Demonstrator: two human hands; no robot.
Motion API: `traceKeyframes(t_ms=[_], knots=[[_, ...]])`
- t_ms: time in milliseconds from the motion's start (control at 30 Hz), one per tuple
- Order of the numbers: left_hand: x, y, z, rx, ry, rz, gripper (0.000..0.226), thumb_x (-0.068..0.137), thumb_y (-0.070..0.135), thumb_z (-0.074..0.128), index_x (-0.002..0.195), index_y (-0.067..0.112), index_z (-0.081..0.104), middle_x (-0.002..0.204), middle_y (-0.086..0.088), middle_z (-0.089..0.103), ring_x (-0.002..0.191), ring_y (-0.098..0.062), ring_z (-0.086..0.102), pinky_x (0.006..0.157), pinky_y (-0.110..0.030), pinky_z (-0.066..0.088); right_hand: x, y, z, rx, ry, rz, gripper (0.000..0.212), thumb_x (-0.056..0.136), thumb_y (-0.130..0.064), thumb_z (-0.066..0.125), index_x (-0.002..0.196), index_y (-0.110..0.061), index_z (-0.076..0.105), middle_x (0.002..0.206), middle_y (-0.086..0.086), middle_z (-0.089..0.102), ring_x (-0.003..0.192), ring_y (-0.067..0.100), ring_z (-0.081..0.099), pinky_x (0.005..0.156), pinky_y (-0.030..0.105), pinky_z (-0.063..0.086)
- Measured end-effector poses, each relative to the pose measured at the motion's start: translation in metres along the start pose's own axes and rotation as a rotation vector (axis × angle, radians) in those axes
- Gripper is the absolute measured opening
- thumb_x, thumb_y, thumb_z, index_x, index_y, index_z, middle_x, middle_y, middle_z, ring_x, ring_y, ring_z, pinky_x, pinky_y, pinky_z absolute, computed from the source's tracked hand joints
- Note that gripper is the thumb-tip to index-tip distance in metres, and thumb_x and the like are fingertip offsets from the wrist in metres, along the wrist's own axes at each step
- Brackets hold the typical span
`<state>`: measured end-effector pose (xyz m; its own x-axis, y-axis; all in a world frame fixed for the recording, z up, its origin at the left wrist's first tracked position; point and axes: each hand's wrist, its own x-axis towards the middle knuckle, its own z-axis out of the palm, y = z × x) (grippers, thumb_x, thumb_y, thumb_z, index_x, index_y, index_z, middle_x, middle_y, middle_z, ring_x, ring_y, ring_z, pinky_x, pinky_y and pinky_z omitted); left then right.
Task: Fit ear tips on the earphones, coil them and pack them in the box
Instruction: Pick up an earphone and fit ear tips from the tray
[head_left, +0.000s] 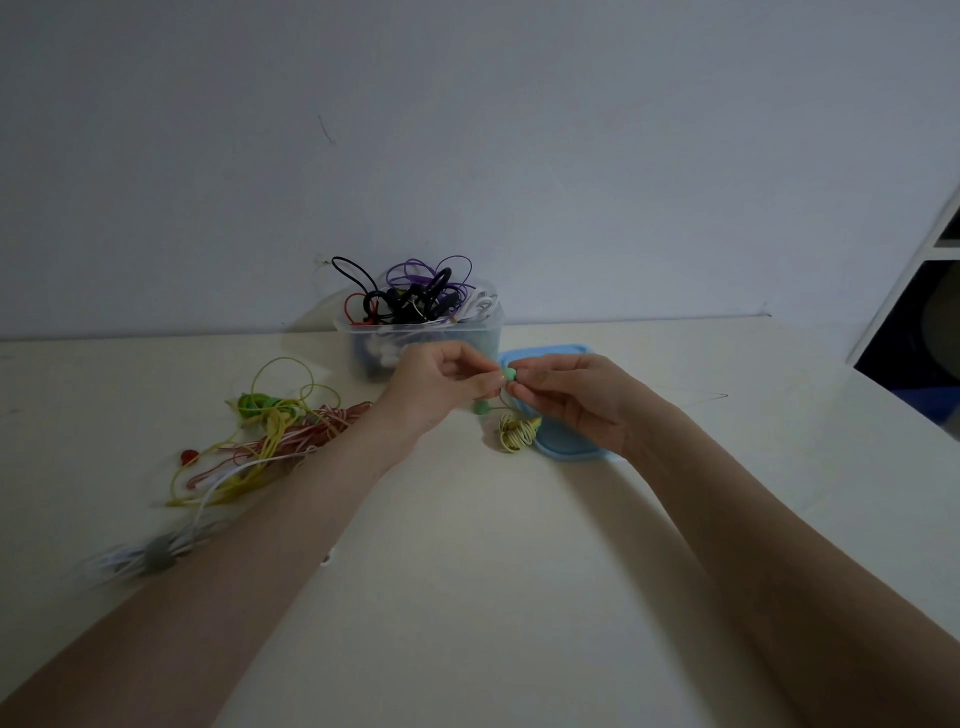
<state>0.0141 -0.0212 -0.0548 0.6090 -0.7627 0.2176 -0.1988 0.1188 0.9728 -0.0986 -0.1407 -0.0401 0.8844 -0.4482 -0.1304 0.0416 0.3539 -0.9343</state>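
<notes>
Head view: left hand (441, 382) and right hand (563, 392) fingertip to fingertip, both pinching green earbud (510, 375) between them; second green earbud (481, 407) and coiled yellow cable (515, 433) hanging just below; clear box (363, 353) of tangled earphones just beyond left hand.

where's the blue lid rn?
Head view, right of centre: the blue lid lies flat on the table, just right of the clear box, partly hidden behind the right hand, with the coiled yellow cable at its left edge.
</notes>
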Motion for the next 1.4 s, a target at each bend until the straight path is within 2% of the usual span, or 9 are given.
traceKeyframes(t_ms=[133,367,700,800,967,1267,1400], knots=[[0.000,0.003,-0.001,0.112,-0.010,0.102,0.020,0.075,-0.006,0.068,0.074,0.013,0.062,0.073,0.004,0.067,0.065,0.002,0.064,0.064,-0.011,0.050,0.001,-0.001,-0.002,0.010,-0.032,-0.015,0.015,0.086,0.010,0.050,0.088,0.005,0.064,0.073,0.009,0.072,0.068,0.013,0.070,0.067,0.017,0.056],[0.001,0.003,-0.002,0.116,0.001,0.100,0.021,0.075,-0.004,0.069,0.076,0.015,0.062,0.076,0.002,0.066,0.065,0.003,0.063,0.064,-0.011,0.050,0.001,0.001,-0.001,-0.053,-0.012,-0.104,0.013,0.083,0.011,0.055,0.088,0.004,0.064,0.072,0.008,0.072,0.068,0.014,0.070,0.069,0.018,0.056],[0.001,0.001,-0.005,0.106,-0.042,0.047,0.019,0.077,-0.006,0.067,0.077,0.012,0.062,0.077,-0.003,0.066,0.063,0.001,0.064,0.065,-0.010,0.050,0.005,0.007,0.001,-0.433,0.053,-0.338,0.015,0.077,0.007,0.066,0.082,-0.006,0.071,0.068,0.000,0.071,0.066,0.009,0.067,0.070,0.016,0.053],[0.001,0.001,-0.007,0.120,-0.050,0.039,0.018,0.077,-0.004,0.068,0.077,0.014,0.063,0.077,-0.002,0.067,0.065,-0.001,0.064,0.066,-0.011,0.050,0.006,0.010,0.000,-0.422,0.043,-0.330,0.014,0.078,0.007,0.065,0.082,-0.005,0.070,0.069,0.001,0.071,0.067,0.010,0.068,0.071,0.016,0.054],[0.001,0.001,-0.006,0.050,-0.024,-0.008,0.014,0.079,-0.005,0.065,0.081,0.008,0.061,0.079,-0.008,0.065,0.060,-0.002,0.064,0.061,-0.012,0.052,0.008,0.011,-0.003,-0.260,0.040,-0.291,0.014,0.081,0.007,0.062,0.092,0.001,0.067,0.077,0.009,0.071,0.071,0.017,0.070,0.075,0.021,0.056],[0.000,0.003,-0.006,0.080,-0.017,0.017,0.014,0.078,-0.004,0.067,0.080,0.010,0.062,0.079,-0.007,0.066,0.062,-0.003,0.064,0.067,-0.014,0.053,0.007,0.011,-0.001,-0.309,0.052,-0.345,0.012,0.079,0.008,0.063,0.086,0.001,0.069,0.069,0.004,0.072,0.067,0.013,0.069,0.068,0.016,0.053],[0.001,0.004,-0.005,0.179,-0.010,0.081,0.019,0.076,-0.005,0.069,0.076,0.013,0.062,0.075,0.000,0.065,0.062,0.004,0.063,0.065,-0.010,0.050,0.007,0.009,-0.003,-0.375,0.055,-0.355,0.013,0.078,0.007,0.065,0.087,0.000,0.070,0.070,0.006,0.072,0.068,0.013,0.069,0.070,0.017,0.054]])
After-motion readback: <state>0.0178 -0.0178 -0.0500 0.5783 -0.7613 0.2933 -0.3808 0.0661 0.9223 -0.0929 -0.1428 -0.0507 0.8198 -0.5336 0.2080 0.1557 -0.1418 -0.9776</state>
